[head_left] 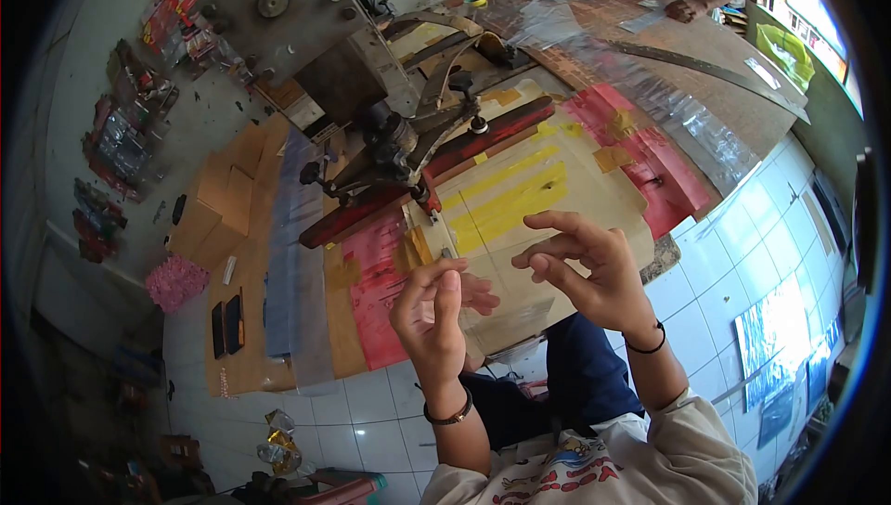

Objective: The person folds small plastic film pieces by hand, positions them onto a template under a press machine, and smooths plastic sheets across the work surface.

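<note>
My left hand (432, 312) is raised above the near left part of the machine's pale board (608, 194), its fingers apart and holding nothing. To the right, my right hand (591, 268) hovers over the board's near edge, fingers curved and spread, also empty. Strips of yellow tape (510, 199) lie on the board, with red sheets (373, 273) at both sides. Just beyond my hands, a red bar (492, 137) crosses the board, joined to a dark metal clamp mechanism (394, 148).
A cardboard box (221, 203) and dark phone-like objects (227, 326) are at the left. Another person's hand (685, 10) rests on the brown table (719, 87) at the back right, near a long metal ruler (705, 71). A yellow-green bag (785, 55) lies beyond.
</note>
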